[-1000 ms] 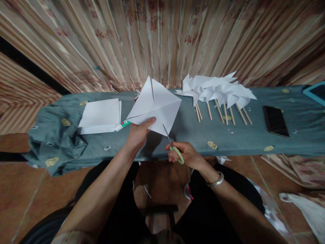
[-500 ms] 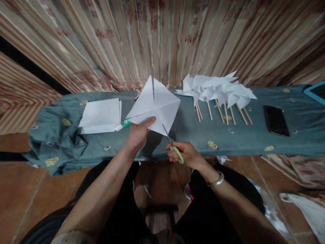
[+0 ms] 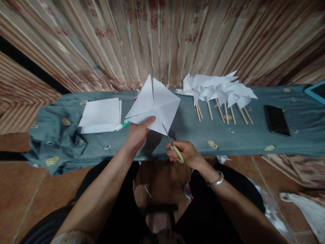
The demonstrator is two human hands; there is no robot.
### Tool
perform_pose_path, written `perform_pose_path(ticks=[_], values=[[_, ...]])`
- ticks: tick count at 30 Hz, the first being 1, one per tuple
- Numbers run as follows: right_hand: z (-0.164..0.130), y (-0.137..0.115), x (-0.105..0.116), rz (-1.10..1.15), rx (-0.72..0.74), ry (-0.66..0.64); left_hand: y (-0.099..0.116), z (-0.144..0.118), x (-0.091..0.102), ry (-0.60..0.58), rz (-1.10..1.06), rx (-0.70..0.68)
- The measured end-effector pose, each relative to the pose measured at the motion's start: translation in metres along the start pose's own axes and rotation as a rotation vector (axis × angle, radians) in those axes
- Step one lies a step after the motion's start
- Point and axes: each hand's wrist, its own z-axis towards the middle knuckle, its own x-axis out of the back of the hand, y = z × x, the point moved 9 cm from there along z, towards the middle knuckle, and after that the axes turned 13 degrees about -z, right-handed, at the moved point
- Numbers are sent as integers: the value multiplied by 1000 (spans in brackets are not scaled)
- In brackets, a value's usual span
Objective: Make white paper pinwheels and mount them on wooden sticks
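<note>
My left hand (image 3: 138, 133) pinches a square sheet of white paper (image 3: 166, 98) near its lower left edge, thumb on top. Slits run inward from the sheet's top and left corners, and creases cross its middle. In my right hand (image 3: 186, 152) is a pair of scissors (image 3: 177, 153) with pale green handles, its blades at the sheet's bottom corner and pointing toward the centre. Just left of my left hand lies a white and green tube (image 3: 122, 124), partly behind the paper.
A stack of white paper (image 3: 100, 113) sits on the left of the cloth-covered table (image 3: 188, 135). Several white paper pinwheels (image 3: 218, 90) on wooden sticks lie to the right. Beyond them are a black phone (image 3: 276, 120) and a blue-edged object (image 3: 316, 93). A curtain (image 3: 162, 44) hangs behind.
Almost nothing differs. The paper and both hands sit very slightly higher in view, with the scissor blades still at the bottom corner.
</note>
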Motion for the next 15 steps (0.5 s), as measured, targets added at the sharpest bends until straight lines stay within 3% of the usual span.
perform_pose_path(ticks=[15], values=[[-3,-6,-3,-23,48,-45,2,-2,-2,-24,9,-8]])
